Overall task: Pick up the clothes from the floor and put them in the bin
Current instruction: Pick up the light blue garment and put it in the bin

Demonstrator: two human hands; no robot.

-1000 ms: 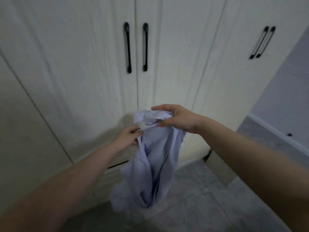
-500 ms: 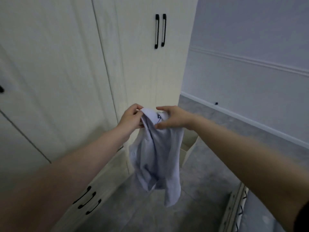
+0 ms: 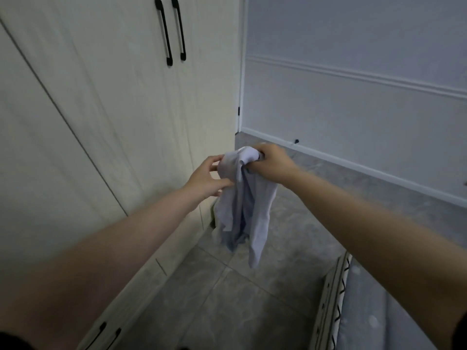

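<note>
A pale lavender shirt (image 3: 246, 213) hangs in the air in front of me, well above the grey tiled floor. My right hand (image 3: 271, 165) is clenched on its bunched top. My left hand (image 3: 206, 179) holds the cloth's left edge between thumb and fingers. The garment's lower end dangles free. Behind the shirt, at the wardrobe's corner, a sliver of something green (image 3: 213, 215) shows; I cannot tell what it is. No bin is plainly visible.
A cream wardrobe (image 3: 121, 102) with black handles fills the left side, with drawers low down. A pale wall with a white skirting board (image 3: 353, 168) runs along the right. A bed edge with dotted blue bedding (image 3: 366, 311) sits at the bottom right.
The view has swung right along the wardrobe toward the room's corner. Both hands kept hold of the shirt and carried it that way; my right hand now grips it more tightly bunched.
</note>
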